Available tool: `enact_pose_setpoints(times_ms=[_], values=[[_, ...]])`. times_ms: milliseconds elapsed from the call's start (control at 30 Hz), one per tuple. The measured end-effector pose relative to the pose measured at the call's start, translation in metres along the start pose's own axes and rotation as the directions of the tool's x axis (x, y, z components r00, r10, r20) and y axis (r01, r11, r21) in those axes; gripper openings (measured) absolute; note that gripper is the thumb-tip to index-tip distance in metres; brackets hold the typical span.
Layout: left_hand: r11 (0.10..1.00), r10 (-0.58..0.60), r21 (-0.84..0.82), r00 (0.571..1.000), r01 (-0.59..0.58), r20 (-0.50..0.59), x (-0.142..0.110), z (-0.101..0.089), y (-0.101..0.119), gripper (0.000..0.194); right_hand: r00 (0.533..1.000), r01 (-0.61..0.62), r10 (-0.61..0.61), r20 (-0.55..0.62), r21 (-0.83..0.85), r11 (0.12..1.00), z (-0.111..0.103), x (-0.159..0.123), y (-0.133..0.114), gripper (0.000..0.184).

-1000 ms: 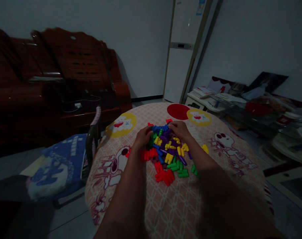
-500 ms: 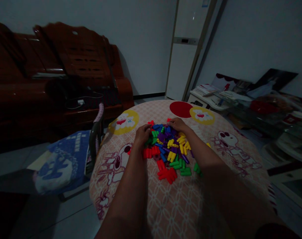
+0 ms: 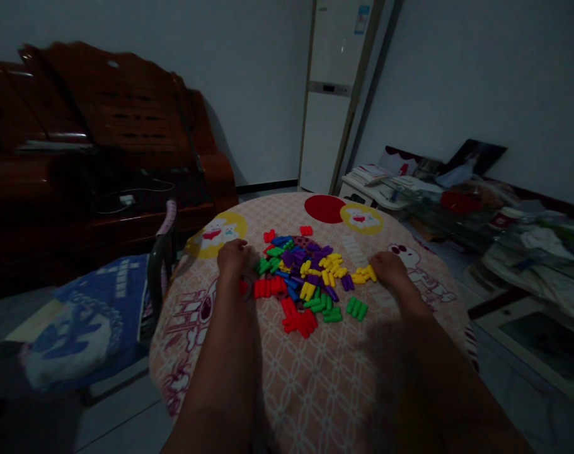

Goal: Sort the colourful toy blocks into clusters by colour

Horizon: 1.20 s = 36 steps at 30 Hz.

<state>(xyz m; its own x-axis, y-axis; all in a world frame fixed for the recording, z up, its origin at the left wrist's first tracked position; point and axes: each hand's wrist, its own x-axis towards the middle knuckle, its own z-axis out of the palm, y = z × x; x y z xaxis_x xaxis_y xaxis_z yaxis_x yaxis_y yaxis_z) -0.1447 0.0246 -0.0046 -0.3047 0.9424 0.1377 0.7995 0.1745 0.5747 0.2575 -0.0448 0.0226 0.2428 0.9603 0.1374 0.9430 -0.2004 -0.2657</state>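
Note:
A loose pile of plastic building blocks (image 3: 291, 258) in red, blue, green, purple and yellow lies on the round table. My left hand (image 3: 234, 257) rests at the pile's left edge, loosely curled and not closed on a block, near the green blocks (image 3: 264, 265). On the opposite side, my right hand (image 3: 389, 271) is cupped against the yellow blocks (image 3: 365, 273), and its fingertips are partly hidden. Red blocks (image 3: 300, 320) joined together lie at the near edge, with a green block (image 3: 356, 308) to their right.
A patterned cloth covers the table (image 3: 305, 384). To the left stands a chair (image 3: 161, 258) with a blue cloth (image 3: 95, 309), before a wooden sofa (image 3: 126, 120). Right of the table is a cluttered glass-topped stand (image 3: 457, 208). A white upright cabinet (image 3: 327, 126) stands behind.
My hands have moved apart, from the far side of the pile out to its left and right edges. More of the blocks shows between them. The view has shifted to the right.

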Motion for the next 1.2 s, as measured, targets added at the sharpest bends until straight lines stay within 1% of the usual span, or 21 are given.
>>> enact_pose_setpoints(times_ms=[100, 200, 267, 300, 367, 433, 500, 533, 567, 600, 667, 700, 733, 767, 800, 833, 933, 1033, 1100, 1133, 1200], values=[[0.998, -0.032, -0.046, 0.999, 0.031, -0.024, -0.002, 0.004, 0.000, 0.033, 0.992, 0.099, -0.116, 0.055, 0.243, 0.965, 0.013, -0.014, -0.017, 0.034], [0.986, -0.013, -0.165, 0.999, 0.006, -0.043, -0.008, 0.016, 0.013, 0.033, 0.961, 0.174, -0.268, 0.064, 0.613, 0.770, 0.026, -0.021, -0.042, 0.035], [0.960, 0.029, -0.277, 0.999, -0.041, -0.046, -0.012, 0.024, 0.024, 0.035, 0.957, 0.151, -0.285, 0.047, 0.759, 0.633, 0.030, -0.021, -0.051, 0.041], [0.941, 0.048, -0.333, 0.998, -0.059, -0.041, -0.013, 0.027, 0.028, 0.036, 0.962, 0.131, -0.270, 0.044, 0.791, 0.598, 0.031, -0.021, -0.052, 0.043], [0.903, 0.069, -0.422, 0.997, -0.080, -0.042, -0.011, 0.029, 0.033, 0.036, 0.975, 0.123, -0.222, 0.016, 0.790, 0.601, 0.029, -0.022, -0.051, 0.044], [0.879, 0.067, -0.465, 0.994, -0.100, -0.085, -0.006, 0.027, 0.030, 0.036, 0.973, 0.186, -0.225, -0.045, 0.729, 0.658, 0.024, -0.029, -0.051, 0.042], [0.871, 0.035, -0.480, 0.988, -0.104, -0.151, 0.001, 0.023, 0.020, 0.035, 0.929, 0.331, -0.358, -0.094, 0.642, 0.691, 0.018, -0.043, -0.058, 0.041], [0.868, 0.005, -0.489, 0.985, -0.090, -0.172, 0.005, 0.022, 0.014, 0.035, 0.878, 0.429, -0.467, -0.101, 0.596, 0.678, 0.016, -0.054, -0.066, 0.042], [0.864, -0.028, -0.500, 0.983, -0.066, -0.179, 0.009, 0.021, 0.008, 0.036, 0.789, 0.550, -0.607, -0.093, 0.546, 0.631, 0.016, -0.065, -0.075, 0.044], [0.859, -0.061, -0.511, 0.983, -0.036, -0.172, 0.011, 0.021, 0.003, 0.037, 0.671, 0.666, -0.738, -0.073, 0.498, 0.556, 0.016, -0.077, -0.086, 0.045], [0.848, -0.100, -0.530, 0.986, 0.013, -0.136, 0.014, 0.024, -0.002, 0.040, 0.430, 0.828, -0.903, -0.010, 0.404, 0.390, 0.022, -0.099, -0.107, 0.040], [0.847, -0.099, -0.532, 0.988, 0.024, -0.114, 0.013, 0.026, -0.002, 0.041, 0.347, 0.871, -0.937, 0.037, 0.357, 0.336, 0.026, -0.107, -0.117, 0.034], [0.853, -0.088, -0.522, 0.991, 0.025, -0.096, 0.012, 0.028, 0.000, 0.041, 0.293, 0.901, -0.953, 0.072, 0.312, 0.301, 0.031, -0.112, -0.125, 0.030], [0.867, -0.069, -0.498, 0.994, 0.020, -0.081, 0.010, 0.028, 0.002, 0.041, 0.276, 0.919, -0.956, 0.097, 0.265, 0.292, 0.036, -0.113, -0.131, 0.027], [0.887, -0.045, -0.461, 0.997, 0.008, -0.069, 0.008, 0.028, 0.005, 0.040, 0.299, 0.924, -0.948, 0.107, 0.216, 0.316, 0.041, -0.112, -0.135, 0.028], [0.912, -0.020, -0.410, 0.998, -0.005, -0.056, 0.006, 0.027, 0.007, 0.039, 0.350, 0.917, -0.932, 0.099, 0.169, 0.362, 0.045, -0.107, -0.136, 0.029], [0.978, 0.041, -0.207, 0.999, -0.038, 0.012, 0.002, 0.017, 0.009, 0.033, 0.542, 0.836, -0.840, -0.014, 0.101, 0.539, 0.048, -0.084, -0.128, 0.033], [0.999, 0.035, -0.029, 0.998, -0.034, 0.046, 0.003, 0.006, 0.001, 0.030, 0.663, 0.748, -0.725, -0.188, 0.201, 0.632, 0.037, -0.061, -0.102, 0.035], [1.000, 0.005, 0.030, 0.999, -0.006, 0.036, 0.004, 0.001, -0.003, 0.029, 0.756, 0.655, -0.595, -0.273, 0.286, 0.700, 0.029, -0.050, -0.080, 0.032], [0.999, -0.008, 0.039, 0.999, 0.007, 0.038, 0.004, 0.001, -0.004, 0.029, 0.803, 0.594, -0.521, -0.289, 0.320, 0.738, 0.027, -0.046, -0.070, 0.031], [0.999, -0.015, 0.031, 0.998, 0.013, 0.058, 0.002, 0.002, 0.001, 0.032, 0.880, 0.474, -0.408, -0.242, 0.389, 0.790, 0.027, -0.040, -0.055, 0.031]])
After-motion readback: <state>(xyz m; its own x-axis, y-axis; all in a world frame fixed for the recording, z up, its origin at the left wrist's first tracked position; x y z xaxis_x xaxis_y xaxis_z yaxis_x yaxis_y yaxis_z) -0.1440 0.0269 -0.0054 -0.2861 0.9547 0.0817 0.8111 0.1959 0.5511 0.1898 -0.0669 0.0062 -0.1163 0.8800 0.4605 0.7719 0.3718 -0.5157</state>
